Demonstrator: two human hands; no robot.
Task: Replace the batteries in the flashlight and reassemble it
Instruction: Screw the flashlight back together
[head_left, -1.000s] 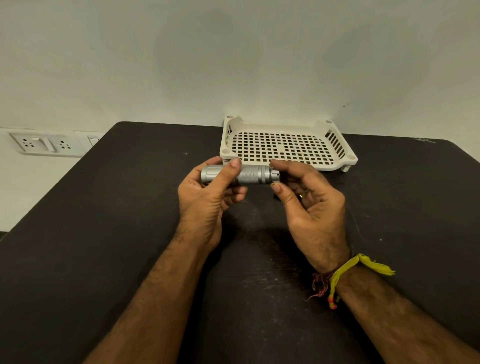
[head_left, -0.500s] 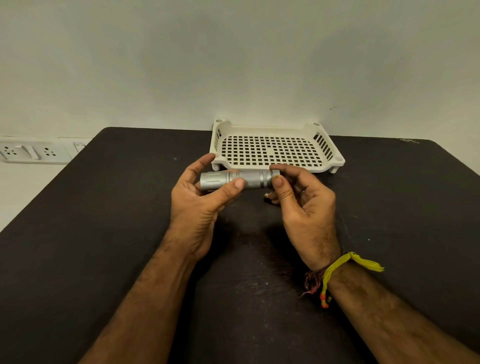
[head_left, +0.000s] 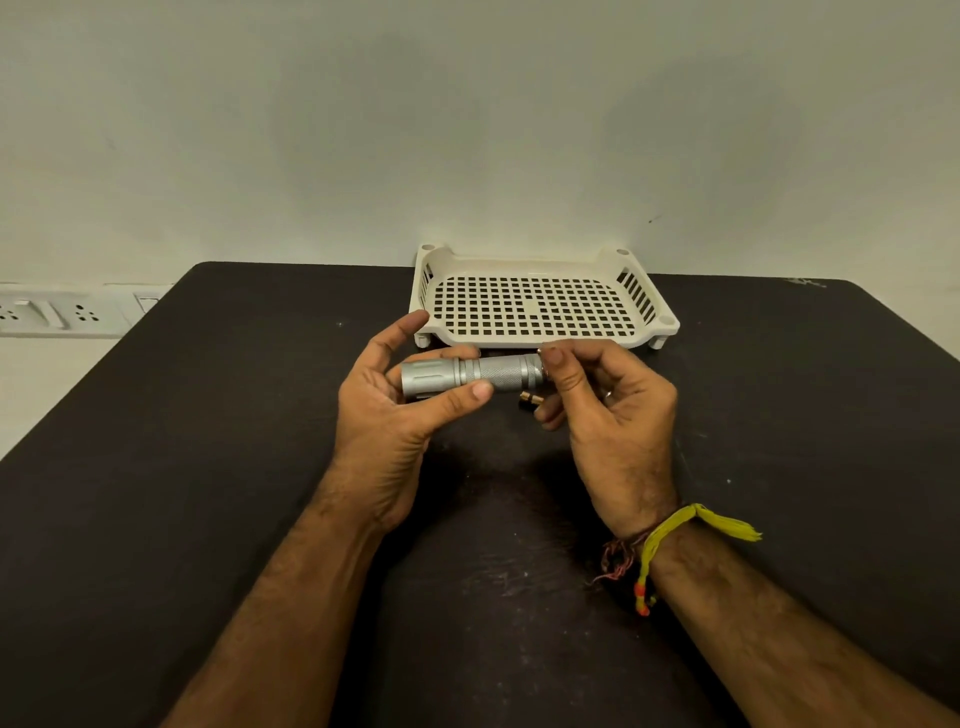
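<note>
A silver metal flashlight (head_left: 470, 375) lies level above the black table, its wide head pointing left. My left hand (head_left: 395, 410) cradles the head end, thumb pressed against the knurled body. My right hand (head_left: 605, 410) pinches the tail end of the flashlight between thumb and forefinger. A small battery (head_left: 531, 400) with a gold-coloured tip pokes out from under the fingers of my right hand, just below the tail; whether it is in my fingers or resting on the table, I cannot tell.
A white perforated plastic tray (head_left: 540, 340) stands on short feet right behind my hands, against the wall. The black table (head_left: 208, 493) has rounded far corners. Wall sockets (head_left: 62, 312) sit at the left beyond the table's edge.
The view has tilted slightly, so hands and tray sit lower in frame. My right thumb and forefinger have shifted round the tail end. The battery tip shows more clearly now.
</note>
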